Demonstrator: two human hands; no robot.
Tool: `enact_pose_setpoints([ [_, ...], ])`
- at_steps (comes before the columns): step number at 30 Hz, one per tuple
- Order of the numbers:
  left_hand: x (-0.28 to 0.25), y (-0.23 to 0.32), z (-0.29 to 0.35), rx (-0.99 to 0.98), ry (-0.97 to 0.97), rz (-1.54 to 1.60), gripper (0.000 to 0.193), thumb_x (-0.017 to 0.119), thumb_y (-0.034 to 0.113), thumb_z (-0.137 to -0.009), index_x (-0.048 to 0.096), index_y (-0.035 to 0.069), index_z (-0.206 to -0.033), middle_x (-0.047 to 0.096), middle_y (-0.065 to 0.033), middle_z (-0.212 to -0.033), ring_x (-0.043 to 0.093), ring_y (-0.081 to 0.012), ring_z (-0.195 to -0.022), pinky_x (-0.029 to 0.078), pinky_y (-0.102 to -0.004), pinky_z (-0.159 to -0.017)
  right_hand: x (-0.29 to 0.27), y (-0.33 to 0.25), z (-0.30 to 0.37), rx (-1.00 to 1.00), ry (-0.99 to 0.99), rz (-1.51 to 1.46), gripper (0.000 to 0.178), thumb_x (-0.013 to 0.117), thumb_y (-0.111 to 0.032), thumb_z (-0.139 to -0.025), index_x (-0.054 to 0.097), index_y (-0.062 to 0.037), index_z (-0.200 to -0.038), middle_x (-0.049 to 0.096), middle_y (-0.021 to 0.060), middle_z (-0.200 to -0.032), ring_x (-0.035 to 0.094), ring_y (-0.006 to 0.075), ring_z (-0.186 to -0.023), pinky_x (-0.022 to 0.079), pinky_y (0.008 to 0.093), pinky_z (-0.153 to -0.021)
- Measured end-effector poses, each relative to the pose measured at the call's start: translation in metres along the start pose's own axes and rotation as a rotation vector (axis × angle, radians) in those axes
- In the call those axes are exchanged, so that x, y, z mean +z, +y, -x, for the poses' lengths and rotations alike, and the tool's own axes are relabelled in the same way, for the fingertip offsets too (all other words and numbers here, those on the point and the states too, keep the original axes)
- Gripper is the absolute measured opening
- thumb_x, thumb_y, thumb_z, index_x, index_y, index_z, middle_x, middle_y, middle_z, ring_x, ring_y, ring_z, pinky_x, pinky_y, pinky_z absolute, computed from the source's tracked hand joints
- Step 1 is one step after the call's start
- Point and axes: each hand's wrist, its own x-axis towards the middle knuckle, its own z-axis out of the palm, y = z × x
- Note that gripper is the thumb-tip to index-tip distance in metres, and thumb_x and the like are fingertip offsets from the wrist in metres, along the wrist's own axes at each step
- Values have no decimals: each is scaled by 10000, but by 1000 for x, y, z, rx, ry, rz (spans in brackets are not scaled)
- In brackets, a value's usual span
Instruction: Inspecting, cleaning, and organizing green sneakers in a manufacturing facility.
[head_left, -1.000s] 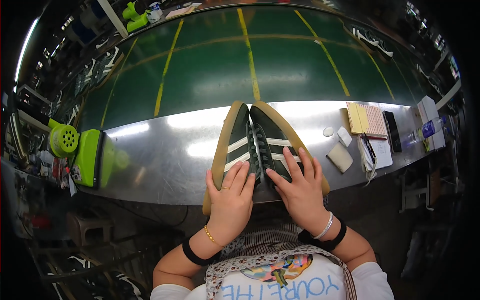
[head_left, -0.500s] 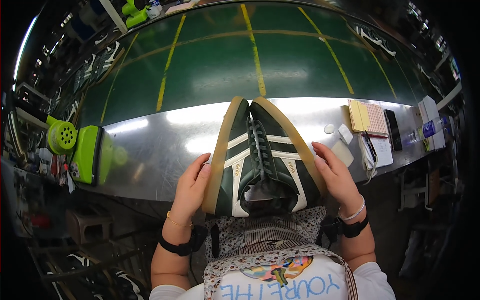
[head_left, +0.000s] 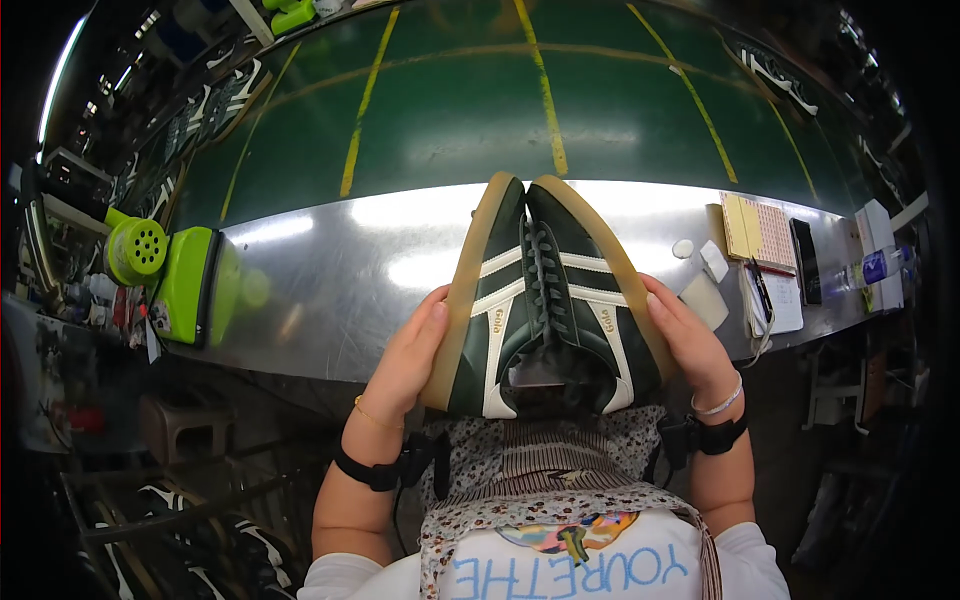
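Watching from afar, I see the left hand (head_left: pixel 408 348) gripping the left shoe (head_left: pixel 485 300), the right hand (head_left: pixel 690 338) the right shoe (head_left: pixel 595 295), both by the outer soles (head_left: pixel 464 290) — toes (head_left: pixel 511 195) side by side over the bench (head_left: pixel 330 310), heels (head_left: pixel 466 385) past its near edge.

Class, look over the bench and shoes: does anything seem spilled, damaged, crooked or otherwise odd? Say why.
Nothing stands out as spilled or damaged. The pair of shoes looks matched between the left hand and right hand. At most, two small white pieces lie loose left of the notebook, slightly untidy, though not clearly misplaced.
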Motion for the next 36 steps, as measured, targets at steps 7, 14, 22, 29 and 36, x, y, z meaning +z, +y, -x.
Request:
enact_pose_setpoints([
  [7, -1, 2, -1, -37, 3, 10, 503, 425, 359, -980, 397, 11, -1341, 524, -89, -1222, 477, -139, -1109, 369, -262, -952, 2, 1, -1, 9, -15, -45, 482, 414, -302, -989, 372, 4, -1359, 496, 95, -1269, 434, 137, -1172, 322, 257, -1002],
  [14, -2, 1, -1, -9, 22, -36, 510, 459, 327, -971, 379, 5, -1358, 524, -92, -1232, 478, -140, -1117, 387, -261, -937, 5, -1, -3, 34, -4, 110, 542, 455, -337, -972, 342, 3, -1378, 521, 120, -1236, 458, 137, -1141, 356, 258, -969],
  [22, -4, -8, -13, -137, -12, 853, 488, 303, 313, -986, 445, -60, -1266, 548, -243, -1186, 584, -340, -1049, 500, -442, -905, 18, 18, -19, 136, 62, -932, 443, 311, -311, -1006, 446, 4, -1286, 579, 142, -1186, 588, 232, -1043, 467, 367, -932],
  [29, 33, 3, -22, -68, -99, 1058, 446, 350, 242, -942, 492, -98, -1192, 562, -277, -1139, 582, -358, -1043, 493, -441, -920, 57, 0, -24, 152, 51, -1219, 461, 315, -296, -972, 494, 48, -1220, 601, 204, -1130, 615, 306, -1005, 502, 409, -893],
  [36, 50, 8, -28, -104, -15, 1097, 413, 353, 232, -941, 531, -76, -1151, 589, -236, -1112, 579, -333, -1032, 477, -427, -930, 67, -23, -25, 78, -82, -1296, 424, 351, -288, -963, 529, 33, -1175, 620, 208, -1084, 628, 308, -975, 514, 425, -871],
])
